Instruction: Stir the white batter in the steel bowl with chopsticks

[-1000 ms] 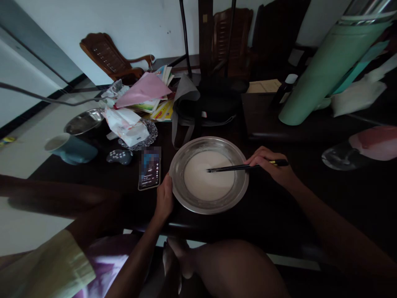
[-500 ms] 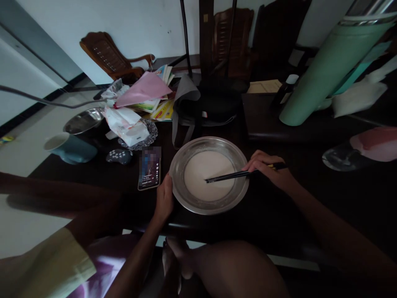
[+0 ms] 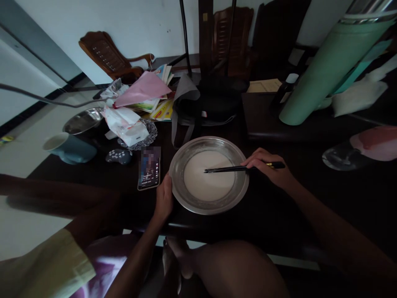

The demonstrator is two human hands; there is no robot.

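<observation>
A round metal bowl (image 3: 178, 165) holding a pale white batter (image 3: 207, 180) sits on the dark table near its front edge. My left hand (image 3: 164, 198) grips the bowl's left rim. My right hand (image 3: 266, 169), at the bowl's right rim, is closed on a pair of black chopsticks (image 3: 229, 169). The chopstick tips reach into the middle of the batter.
A lit phone (image 3: 149, 167) lies left of the bowl, beside a small dark game controller (image 3: 119, 156) and a blue mug (image 3: 68, 149). Papers, packets and a second metal bowl (image 3: 81, 121) crowd the back left. A tall green flask (image 3: 328, 66) leans at back right.
The chopstick tips swung through the batter, down and toward me, then back up to the middle. My left hand kept its hold on the rim.
</observation>
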